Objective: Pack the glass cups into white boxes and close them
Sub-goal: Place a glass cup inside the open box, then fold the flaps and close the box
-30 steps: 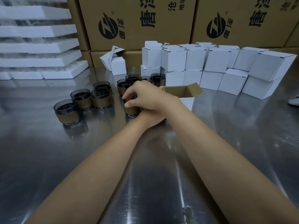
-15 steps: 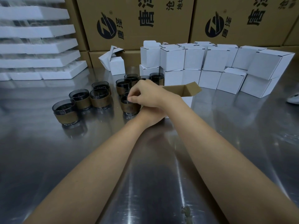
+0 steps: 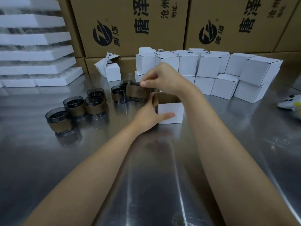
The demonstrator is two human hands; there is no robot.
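raised off the desk (image 3: 97, 160) since the earlier frame, the glass cup (image 3: 136, 94) hangs pinched at its rim by the right hand (image 3: 164, 79), while the left hand (image 3: 149, 117) grips the open white box (image 3: 172, 108) just below to steady it for loading.

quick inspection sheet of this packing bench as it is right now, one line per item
surface: steel table, reflective.
job's things: held cup lifted beside the open box, whose flaps are up; several loose cups at left; closed white boxes stacked behind.
clutter: half-open box leaning at the back; white device at the right edge.
grippers: right hand pinches the held cup; left hand grips the open box.
cables: nothing seen.
surroundings: brown cartons behind; foam trays stacked at left.
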